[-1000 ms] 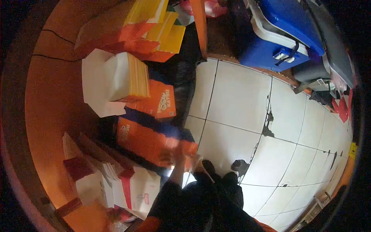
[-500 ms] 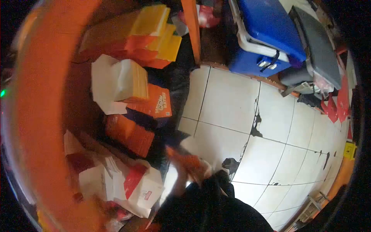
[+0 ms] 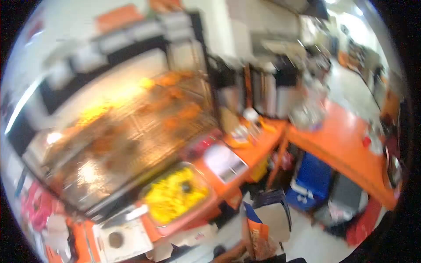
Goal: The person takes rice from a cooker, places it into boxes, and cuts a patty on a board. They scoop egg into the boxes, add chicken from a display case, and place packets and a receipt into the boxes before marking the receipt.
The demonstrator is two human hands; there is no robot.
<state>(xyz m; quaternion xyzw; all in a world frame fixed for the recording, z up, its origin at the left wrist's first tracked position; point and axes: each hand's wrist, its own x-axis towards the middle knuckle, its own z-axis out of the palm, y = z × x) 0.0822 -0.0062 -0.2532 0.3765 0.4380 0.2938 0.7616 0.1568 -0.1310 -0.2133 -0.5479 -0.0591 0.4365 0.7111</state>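
At the bottom of the view, my left hand (image 3: pixel 233 254) is at the lower left of a brown paper carton (image 3: pixel 274 219) with orange and dark blue printed sides. The hand appears closed on the carton's edge, though blur hides its fingers. My right hand does not show. Left of the carton, on the orange counter (image 3: pixel 223 186), stands a clear tub (image 3: pixel 210 199) of yellow food (image 3: pixel 175 195). A white sheet or lid (image 3: pixel 224 162) lies beside the tub.
A lit glass food warmer (image 3: pixel 131 127) with fried pieces stands behind the tub. A white tray (image 3: pixel 123 241) is at lower left. Another orange counter (image 3: pixel 346 140) extends right, above a blue cooler box (image 3: pixel 313 177) and a grey bin (image 3: pixel 348 193).
My view has swung up from the floor and the stacked cartons below the counter to the counter and warmer. The brown carton is now at my hand.
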